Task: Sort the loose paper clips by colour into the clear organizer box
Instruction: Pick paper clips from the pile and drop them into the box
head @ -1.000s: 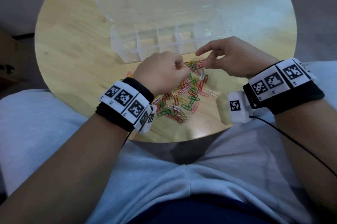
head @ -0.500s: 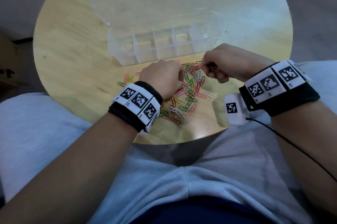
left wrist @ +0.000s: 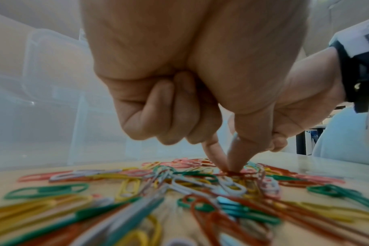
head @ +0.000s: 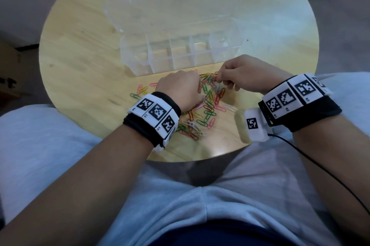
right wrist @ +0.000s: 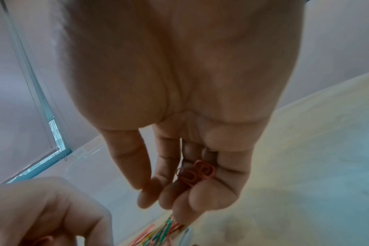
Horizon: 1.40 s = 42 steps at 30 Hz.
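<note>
Red paper clips (right wrist: 197, 173) lie cupped in the right hand (right wrist: 179, 116), fingers curled round them. Left hand (left wrist: 190, 83) pinches thumb and forefinger onto the loose clips (head: 208, 105) before the organizer box (head: 180, 53).

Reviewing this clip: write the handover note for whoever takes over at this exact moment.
Left hand: thumb and forefinger pinching down on a red clip in the pile of loose coloured paper clips on the round wooden table.
Right hand: cupping a few red paper clips against its curled fingers, above the pile.
Clear plastic organizer box: lid open, just beyond the pile; no clips visible inside.
Done: some reds gathered.
Left: nearly all the sorting.
</note>
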Tool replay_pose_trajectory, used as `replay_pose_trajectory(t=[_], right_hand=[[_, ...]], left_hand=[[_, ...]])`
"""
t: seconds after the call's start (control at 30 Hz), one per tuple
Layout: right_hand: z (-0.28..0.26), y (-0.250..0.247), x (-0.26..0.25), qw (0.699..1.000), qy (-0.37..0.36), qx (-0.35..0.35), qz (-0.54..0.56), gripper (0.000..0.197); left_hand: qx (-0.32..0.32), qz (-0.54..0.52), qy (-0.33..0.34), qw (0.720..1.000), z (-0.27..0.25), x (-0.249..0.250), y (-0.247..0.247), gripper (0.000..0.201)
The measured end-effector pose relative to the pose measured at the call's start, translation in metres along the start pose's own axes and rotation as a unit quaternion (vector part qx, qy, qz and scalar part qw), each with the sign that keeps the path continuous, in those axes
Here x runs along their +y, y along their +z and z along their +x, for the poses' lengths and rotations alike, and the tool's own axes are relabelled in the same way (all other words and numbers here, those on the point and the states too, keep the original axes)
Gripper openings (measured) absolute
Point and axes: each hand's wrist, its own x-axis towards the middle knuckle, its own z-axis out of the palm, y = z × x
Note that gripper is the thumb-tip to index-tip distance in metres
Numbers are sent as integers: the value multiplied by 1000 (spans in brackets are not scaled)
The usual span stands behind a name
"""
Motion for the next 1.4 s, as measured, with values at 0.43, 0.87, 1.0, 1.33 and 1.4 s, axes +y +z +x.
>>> replay_pose_trajectory(t=[0.43, 0.87, 1.0, 1.33, 1.4], right_hand=[[2, 3, 1, 999, -14, -26, -23, 24], [2, 6, -2, 999, -11, -33, -19, 22], [0, 4, -3, 998, -19, -31, -52, 20], [-4, -6, -25, 993, -57, -83, 68, 19], [-5, -9, -39, 989, -73, -105, 69, 21]], left_hand=[[0, -120, -48, 992, -2, -19, -14, 6], [-31, 2, 9, 999, -5, 2, -1, 16], [-34, -71, 12, 997, -2, -7, -3, 28], [11, -418, -6, 908, -7, -35, -43, 30], [-9, -491, -30, 871, -8, -40, -48, 29]])
